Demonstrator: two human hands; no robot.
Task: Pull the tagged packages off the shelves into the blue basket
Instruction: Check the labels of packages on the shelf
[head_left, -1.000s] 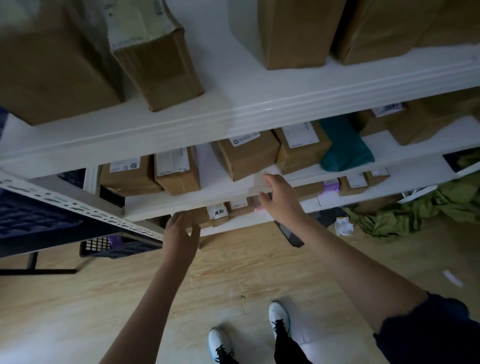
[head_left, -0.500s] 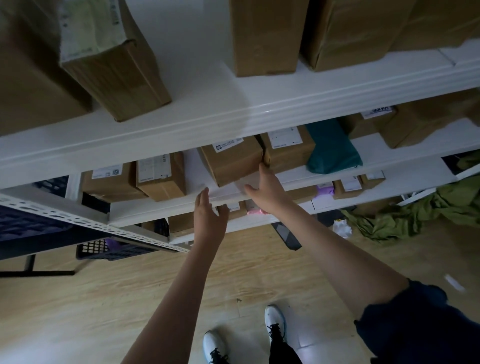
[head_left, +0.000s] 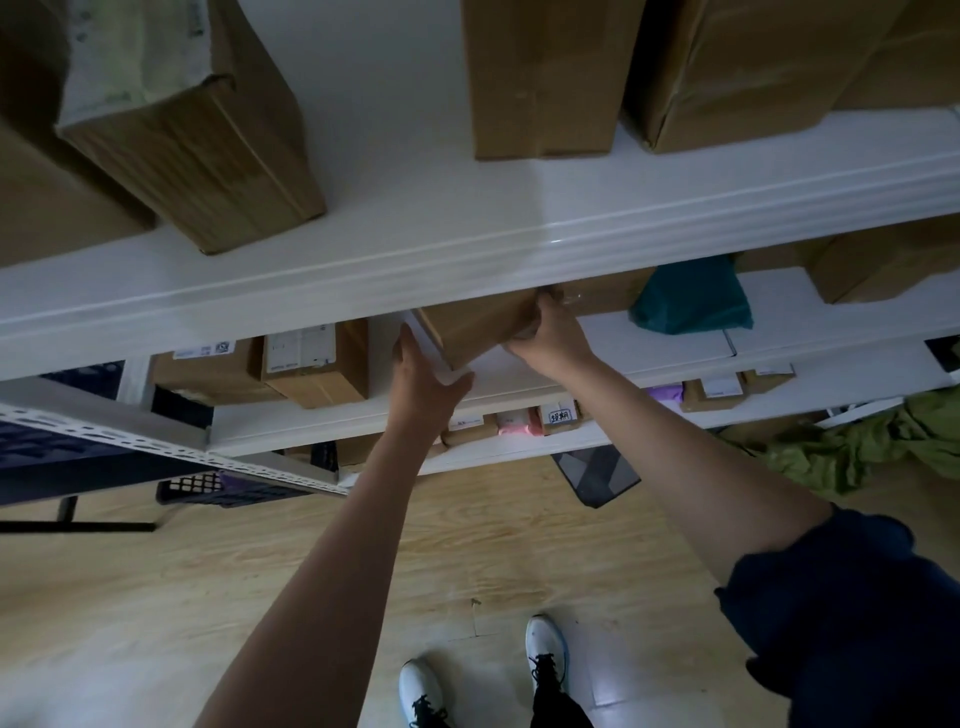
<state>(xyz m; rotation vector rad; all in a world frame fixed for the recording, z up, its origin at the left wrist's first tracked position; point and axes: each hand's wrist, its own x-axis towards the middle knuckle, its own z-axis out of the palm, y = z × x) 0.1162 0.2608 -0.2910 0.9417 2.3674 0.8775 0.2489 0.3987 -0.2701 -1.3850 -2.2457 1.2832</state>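
Cardboard box (head_left: 480, 326) now between both hands.

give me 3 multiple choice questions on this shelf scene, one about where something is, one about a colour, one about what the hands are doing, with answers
1. Where does the teal bag lie?
A. on the floor
B. on the middle shelf, right of the held box
C. on the top shelf

2. What colour are the shoes?
A. white with black laces
B. red
C. all black

3. What are the hands doing?
A. both hang free
B. only one touches a box
C. both are on the same brown box

Answers:
1 B: the bag rests on the middle shelf, right of the box.
2 A: white uppers and dark laces show.
3 C: the left hand supports the box's near left corner and the right hand grips its right end.
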